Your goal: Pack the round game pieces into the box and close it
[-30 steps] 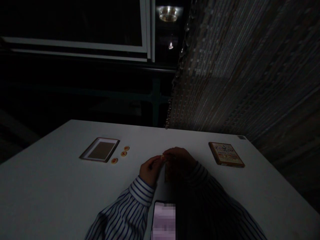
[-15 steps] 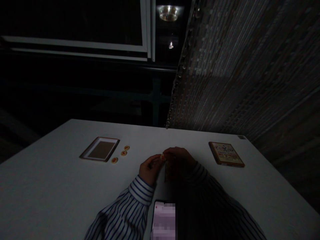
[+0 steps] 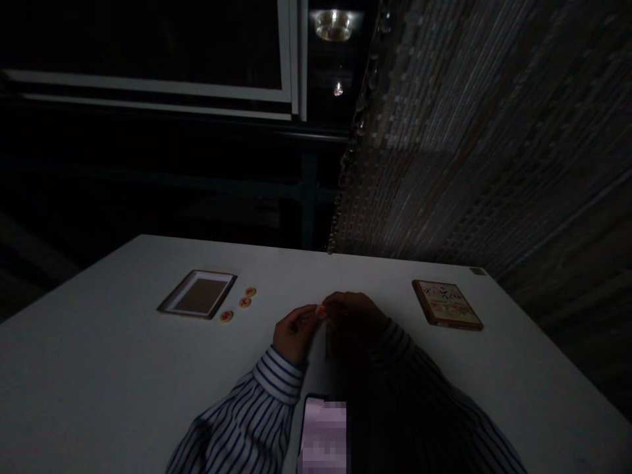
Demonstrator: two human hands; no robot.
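Tabletop (image 3: 172, 382) looks smooth and mostly matt, kinda like laminate. The little round discs (image 3: 245, 302) seem smooth too, but wood or plastic? Honestly can't tell in this light. Printed box (image 3: 448, 304) could pass for paper over card, though the shallow tray (image 3: 201, 296) is too dim to call. Striped sleeve (image 3: 251, 421) is soft matt cloth, creased. Curtain (image 3: 424, 138) is stringy and rough-textured with shiny, glassy beads (image 3: 361, 125) down its edge. Window frame (image 3: 297, 59): smooth, either painted metal or plastic.
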